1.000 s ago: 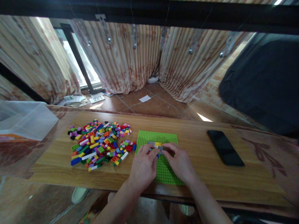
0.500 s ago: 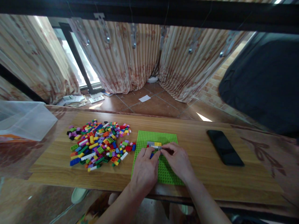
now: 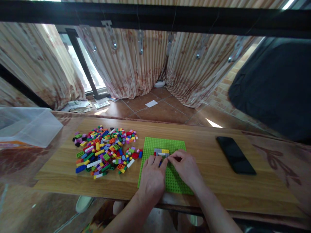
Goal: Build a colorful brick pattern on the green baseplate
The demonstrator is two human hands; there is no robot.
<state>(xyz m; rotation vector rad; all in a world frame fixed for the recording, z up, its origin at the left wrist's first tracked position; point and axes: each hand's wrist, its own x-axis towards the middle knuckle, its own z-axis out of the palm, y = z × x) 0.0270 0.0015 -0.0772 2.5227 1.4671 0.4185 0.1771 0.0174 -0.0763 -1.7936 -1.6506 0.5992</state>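
Observation:
A green baseplate (image 3: 164, 144) lies flat on the wooden table (image 3: 209, 181) in front of me. A short row of small grey and yellow bricks (image 3: 161, 151) sits on it near the middle. My left hand (image 3: 153, 177) rests on the plate's left part, its fingers bent down onto the plate just below that row. My right hand (image 3: 186, 168) lies on the plate's right part, with fingertips pinched together at the right end of the row. What lies under the fingertips is hidden. A heap of loose coloured bricks (image 3: 104, 151) spreads left of the plate.
A black phone (image 3: 235, 154) lies on the table to the right. A clear plastic tub (image 3: 26, 126) stands at the far left. Beyond the table's far edge are a tiled floor, striped curtains and a window. A dark cloth hangs at the upper right.
Both hands stay on the baseplate by the brick row. The left hand's fingers have slid slightly down and right. The view has shifted a little.

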